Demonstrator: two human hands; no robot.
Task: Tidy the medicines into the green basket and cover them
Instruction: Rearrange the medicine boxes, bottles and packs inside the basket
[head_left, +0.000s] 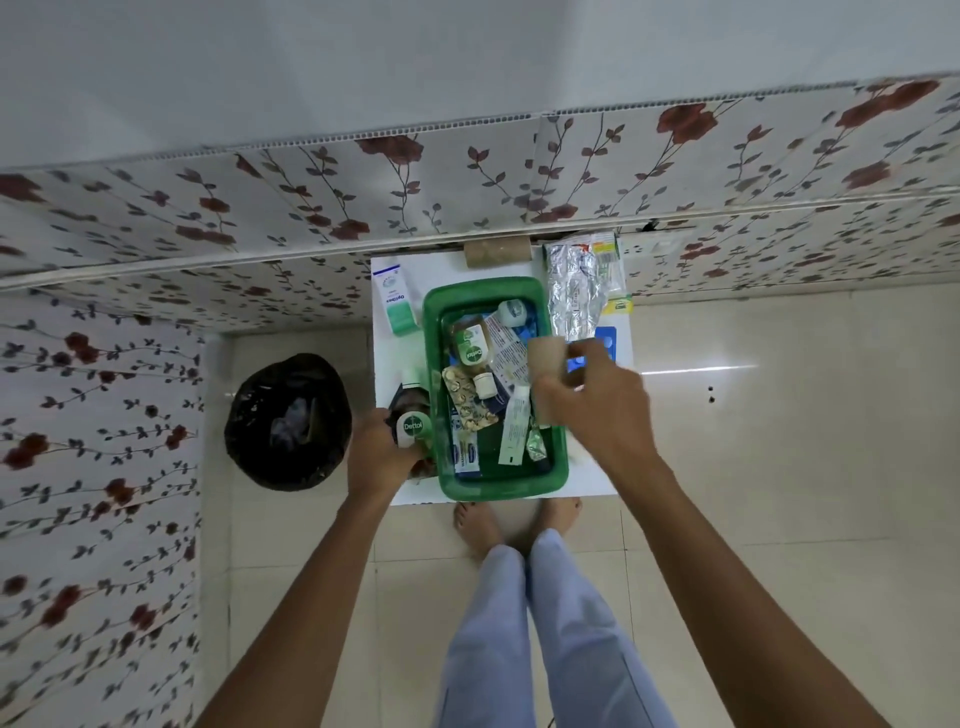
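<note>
Gripping a pale, blurred roll of bandage-like material (545, 356), the right hand (592, 410) hovers over the right rim of the green basket (444, 312), fingers closed around the roll's lower side. Motion blur keeps me from telling exactly what the roll is. The left hand (382, 457) is wrapped around a brown Dettol bottle (413, 415) standing just outside the basket's left wall, near the front-left corner of the white table (457, 267).

Inside the basket lie a smaller Dettol bottle (470, 345), a blister strip of pills (467, 402), a white tube (514, 431), a blue-and-white box (465, 449) and a small white jar (510, 312), loosely piled over printed leaflets. Outside it, a green-and-white carton (397, 304) lies to the left, a silvery foil pack (576, 291) to the right, a blue item (605, 338) sits partly behind the right hand, and a brown cardboard roll (496, 252) rests at the far edge against the flowered wall. A black-lined bin (288, 421) stands on the floor to the left.

This looks like the middle of the gathering step: several medicines are in, several remain on the table, and no cover is in place. Next, I judge, the roll needs lowering into a free gap near the basket's right side, and the big bottle needs lifting clear of the rim and laying flat, since upright it would likely stand too tall for covering.
</note>
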